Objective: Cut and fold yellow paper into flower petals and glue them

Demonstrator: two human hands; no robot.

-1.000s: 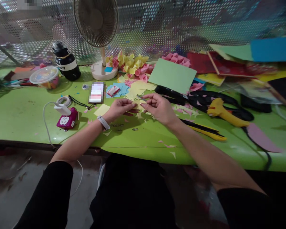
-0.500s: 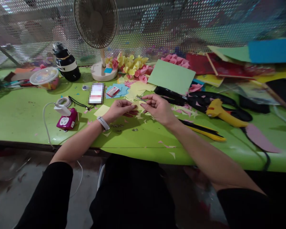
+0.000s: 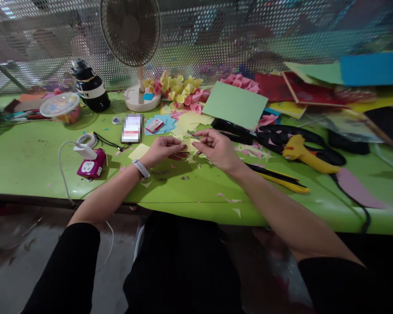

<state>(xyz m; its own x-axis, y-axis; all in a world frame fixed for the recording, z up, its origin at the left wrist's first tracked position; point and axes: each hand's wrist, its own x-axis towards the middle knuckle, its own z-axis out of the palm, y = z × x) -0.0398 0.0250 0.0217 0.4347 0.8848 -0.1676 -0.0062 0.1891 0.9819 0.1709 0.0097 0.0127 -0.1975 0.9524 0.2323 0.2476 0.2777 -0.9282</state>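
Observation:
Over the green table, my left hand point(image 3: 165, 150) is closed, its thumb and fingers pinching a small piece of pale yellow paper point(image 3: 189, 145). From the other side, my right hand point(image 3: 218, 150) meets the same paper with its thumb and fingertip. A slim grey metallic tool point(image 3: 191, 134) pokes out between the right fingers; its kind is too small to make out. Yellow paper scraps point(image 3: 191, 124) are heaped just behind the hands. Beside my left wrist lies a yellow paper square point(image 3: 139, 151). Small metallic bits point(image 3: 160, 172) are scattered in front of the hands.
Left stand a fan point(image 3: 141, 100), a black bottle point(image 3: 93, 91), a phone point(image 3: 131, 128) and a magenta power adapter point(image 3: 91, 165). On the right are a yellow glue gun point(image 3: 309, 157), a yellow-black cutter point(image 3: 280, 179) and a black stapler-like tool point(image 3: 232, 131). Folded paper flowers point(image 3: 180, 89) are piled behind.
The view has shifted very slightly. Both hands keep nearly the same pose, and slightly more of the yellow paper shows between them.

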